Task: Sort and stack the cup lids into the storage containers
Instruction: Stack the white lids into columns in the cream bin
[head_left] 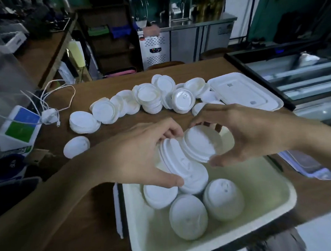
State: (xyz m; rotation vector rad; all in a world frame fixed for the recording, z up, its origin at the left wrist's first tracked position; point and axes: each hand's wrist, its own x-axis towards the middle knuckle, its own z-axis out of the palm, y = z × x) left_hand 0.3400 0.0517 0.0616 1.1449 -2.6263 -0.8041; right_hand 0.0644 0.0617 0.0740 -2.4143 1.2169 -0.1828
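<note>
**Head view: two hands holding lids over the tub**

The left hand (143, 155) curls round a tilted short stack of white plastic cup lids (184, 168), thumb at its near edge. The right hand (247, 132) pinches a single white domed lid (200, 142) between thumb and fingertips, its rim against the stack's upper end. Both hover over the far-left corner of the cream rectangular storage container (276, 206) (more lids lie inside, blurred). Further back on the brown wooden table (89, 215), toppled rows of loose white lids (150, 99) lie beside a flat white container cover (243, 90).

White cup lids (188, 218) in loose stacks inside cream container (267, 189).
</note>
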